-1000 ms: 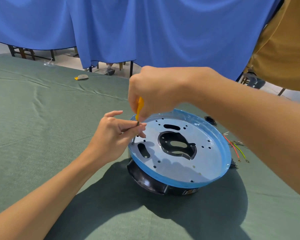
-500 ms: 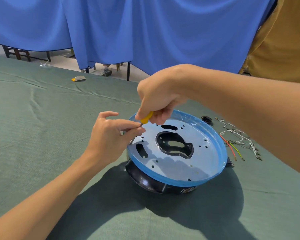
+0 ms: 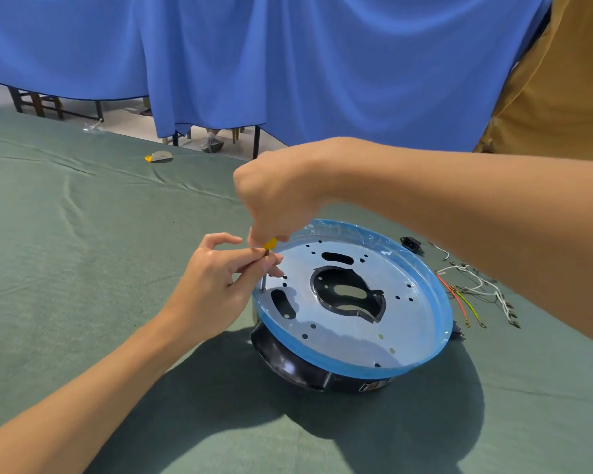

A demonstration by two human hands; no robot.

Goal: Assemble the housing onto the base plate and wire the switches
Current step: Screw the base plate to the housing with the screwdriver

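Note:
A round metal base plate (image 3: pixel 401 323) with a blue film rim lies on top of a black housing (image 3: pixel 288 362) on the green table. My right hand (image 3: pixel 278 193) is closed around a yellow-handled screwdriver (image 3: pixel 268 246) held upright, its tip at a hole near the plate's left edge. My left hand (image 3: pixel 213 289) pinches the screwdriver's thin shaft (image 3: pixel 264 277) between thumb and fingers just above the plate. The screw itself is too small to make out.
Loose wires (image 3: pixel 473 292) in red, yellow-green and white lie right of the plate, with a small black socket part (image 3: pixel 410 243) behind them. A small yellow and grey object (image 3: pixel 158 156) lies far back on the green cloth. A person in a mustard shirt (image 3: pixel 555 80) stands at the right.
The screwdriver has gone from tilted to upright, its tip now down on the plate's left edge. My right hand sits higher over it, and my left fingers stay on the shaft.

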